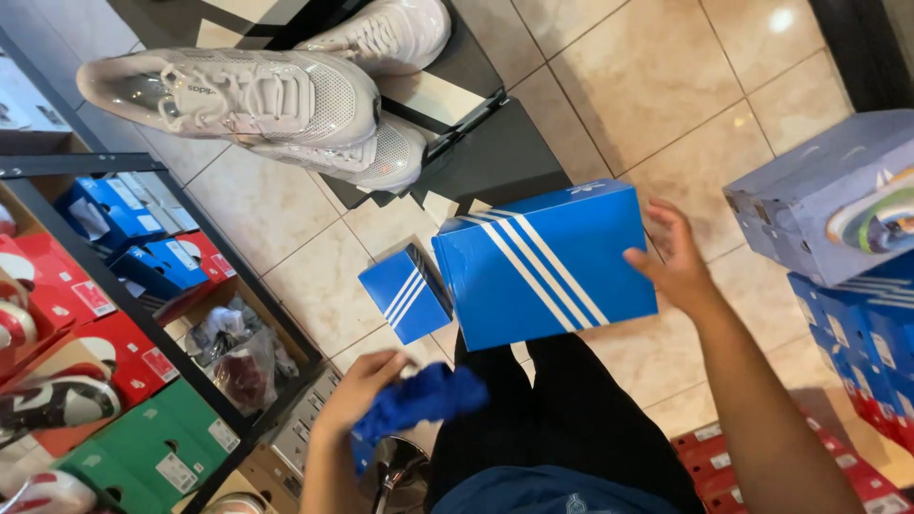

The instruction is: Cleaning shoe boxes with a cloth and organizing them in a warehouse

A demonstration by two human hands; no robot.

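Observation:
A blue shoebox (547,262) with three white stripes rests on my lap, its lid closed. My right hand (671,257) touches the box's right side with fingers spread. My left hand (362,390) grips a crumpled blue cloth (424,400) low at the left of my lap. A smaller blue striped box (405,293) lies on the tiled floor just left of the big box. Two white sneakers (248,95) sit on a black stand (495,152) ahead of me.
A black metal shelf (124,286) on the left holds red, blue and green shoeboxes and loose shoes. A stack of blue boxes (857,286) stands at the right, red boxes (857,476) below it. Beige floor tiles (666,76) lie beyond.

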